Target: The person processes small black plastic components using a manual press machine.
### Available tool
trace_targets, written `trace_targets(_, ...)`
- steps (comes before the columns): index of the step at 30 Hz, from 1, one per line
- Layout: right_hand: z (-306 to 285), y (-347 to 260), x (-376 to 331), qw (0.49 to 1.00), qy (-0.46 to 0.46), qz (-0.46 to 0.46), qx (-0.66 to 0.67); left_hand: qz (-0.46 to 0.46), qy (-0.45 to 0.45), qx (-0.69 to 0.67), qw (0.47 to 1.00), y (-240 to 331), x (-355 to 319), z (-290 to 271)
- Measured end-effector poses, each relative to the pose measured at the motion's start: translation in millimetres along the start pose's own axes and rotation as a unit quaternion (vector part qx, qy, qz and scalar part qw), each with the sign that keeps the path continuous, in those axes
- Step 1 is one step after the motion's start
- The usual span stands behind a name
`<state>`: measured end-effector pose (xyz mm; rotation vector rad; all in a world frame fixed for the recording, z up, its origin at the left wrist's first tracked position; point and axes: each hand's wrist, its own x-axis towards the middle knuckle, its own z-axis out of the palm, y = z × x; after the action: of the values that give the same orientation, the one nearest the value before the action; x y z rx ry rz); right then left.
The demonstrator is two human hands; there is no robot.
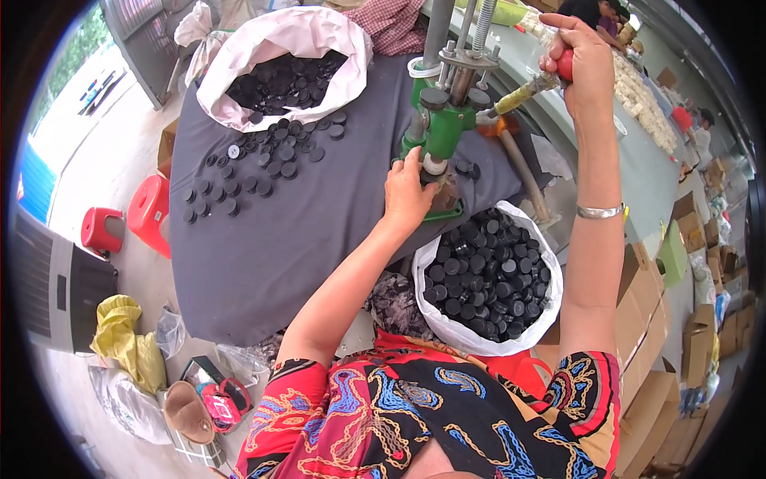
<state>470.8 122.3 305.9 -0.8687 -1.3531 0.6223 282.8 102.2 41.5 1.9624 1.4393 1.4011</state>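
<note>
The right hand (pixel 586 60) is raised and clenched round the red knob (pixel 565 65) of the press lever (pixel 523 93). The left hand (pixel 407 191) reaches in under the green press (pixel 443 120), fingers (pixel 415 164) pinched at a small cap (pixel 435 166) sitting just below the ram; whether it truly grips the cap or only steadies it, I cannot tell.

The press stands on a table (pixel 263 247) covered in grey cloth. Loose black caps (pixel 255 164) lie scattered on the cloth near a white bag (pixel 319 36) at the far side that holds more of them. A second white bag (pixel 459 331), full of caps, sits just beside the press on the near side, by the person's lap.

The chief risk, as I judge it, is to the left fingers: they sit right at the ram, and if the lever comes down while they are there, they could be pinched. A cap set crooked on the seat could be crushed or could jam the ram. The near bag leans off the table edge; a knock from the left forearm could tip it and spill caps onto the floor. The loose caps on the cloth could also roll off if the cloth is tugged.
</note>
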Motion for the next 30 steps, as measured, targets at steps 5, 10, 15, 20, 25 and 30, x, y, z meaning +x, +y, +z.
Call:
trace_targets(5, -1.4, -1.2, -10.3, 1.0, 0.004, -0.009, 0.007, -0.004, 0.01, 0.004, 1.0, 1.8, 1.4, 7.4)
trace_targets(10, -6.9, 2.3, -53.6, 0.998, 0.021, -0.022, 0.051, -0.019, 0.017, -0.004, 1.0, -4.6, 3.8, 11.6)
trace_targets(15, -14.4, 39.3, -140.3, 0.987, 0.006, -0.132, 0.095, -0.014, 0.004, -0.039, 0.999, -11.1, 1.9, 4.1)
trace_targets(20, -20.6, 105.2, -202.5, 0.971, 0.045, -0.234, 0.021, 0.014, 0.024, -0.032, 0.999, -19.1, -8.3, -21.3)
trace_targets(25, -26.8, 98.0, -198.7, 0.976, 0.015, -0.218, 0.02, 0.048, 0.131, 0.127, 0.982, -68.3, -19.9, -98.0)
trace_targets(30, -27.2, 44.3, -160.4, 0.991, 0.002, -0.127, 0.046, -0.039, 0.194, 0.326, 0.924, -138.5, -31.0, -180.4)
